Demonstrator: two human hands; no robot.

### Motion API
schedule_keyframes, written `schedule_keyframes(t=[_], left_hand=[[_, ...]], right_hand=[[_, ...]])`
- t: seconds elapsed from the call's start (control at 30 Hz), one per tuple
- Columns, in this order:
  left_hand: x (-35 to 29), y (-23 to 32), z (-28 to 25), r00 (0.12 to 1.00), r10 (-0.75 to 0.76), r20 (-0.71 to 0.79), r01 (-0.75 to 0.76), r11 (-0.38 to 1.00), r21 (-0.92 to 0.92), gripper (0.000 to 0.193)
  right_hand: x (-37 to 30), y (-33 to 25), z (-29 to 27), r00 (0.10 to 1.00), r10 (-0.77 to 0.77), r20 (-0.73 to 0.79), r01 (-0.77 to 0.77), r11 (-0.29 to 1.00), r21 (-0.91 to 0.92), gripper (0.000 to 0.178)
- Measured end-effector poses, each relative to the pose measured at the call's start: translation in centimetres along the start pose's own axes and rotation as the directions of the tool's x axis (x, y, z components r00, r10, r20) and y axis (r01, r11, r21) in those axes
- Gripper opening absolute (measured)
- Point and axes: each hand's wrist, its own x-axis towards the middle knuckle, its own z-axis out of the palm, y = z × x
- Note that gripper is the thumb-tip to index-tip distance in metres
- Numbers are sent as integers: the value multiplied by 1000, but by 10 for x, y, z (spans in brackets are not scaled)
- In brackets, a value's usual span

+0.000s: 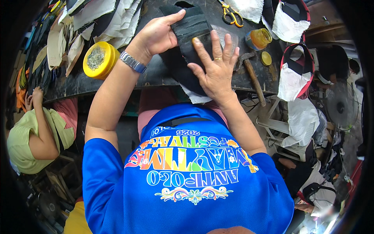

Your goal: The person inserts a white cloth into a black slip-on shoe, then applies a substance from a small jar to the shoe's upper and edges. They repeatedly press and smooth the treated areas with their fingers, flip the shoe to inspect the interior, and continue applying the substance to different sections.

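A black, leather-like piece [190,24] with an opening at its far end lies over the workbench. My left hand [159,36] grips its left edge, thumb on top and the other fingers partly hidden. My right hand [218,64] is open, its fingers spread flat, with the index fingertip at the piece's right edge. That fingertip looks amber. More black material [177,70] lies beneath, with a white piece of cloth [194,95] hanging at the bench's near edge. A hammer [253,76] with a wooden handle rests right of my right hand.
Yellow-handled scissors [232,16], an open jar of amber stuff [258,39] and its yellow lid [266,58] lie at the right. A yellow tub [100,60] stands left. Red-edged black-and-white pieces [297,74] line the right side. Another person [39,136] sits at the left.
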Motion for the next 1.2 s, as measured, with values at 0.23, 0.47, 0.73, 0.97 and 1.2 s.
schedule_keyframes(t=[0.23,0.47,0.73,0.97,1.2], left_hand=[[2,-2,-5,1000,24,-5,-24,999,22,42],[5,-5,-12,1000,0,12,0,1000,-12,41],[11,-7,-27,991,-18,135,31,995,-98,41],[12,-8,-19,983,-59,172,91,978,-186,44],[12,-9,-20,990,-58,129,84,974,-209,42]], right_hand=[[4,-12,-5,996,-89,-11,90,993,82,55],[-2,11,-9,998,48,-47,-54,989,-141,60],[-9,-9,0,1000,-13,18,16,982,-190,59],[-4,-14,-10,995,-95,-36,97,993,63,46],[-3,22,-18,988,59,-145,-74,993,-97,38]])
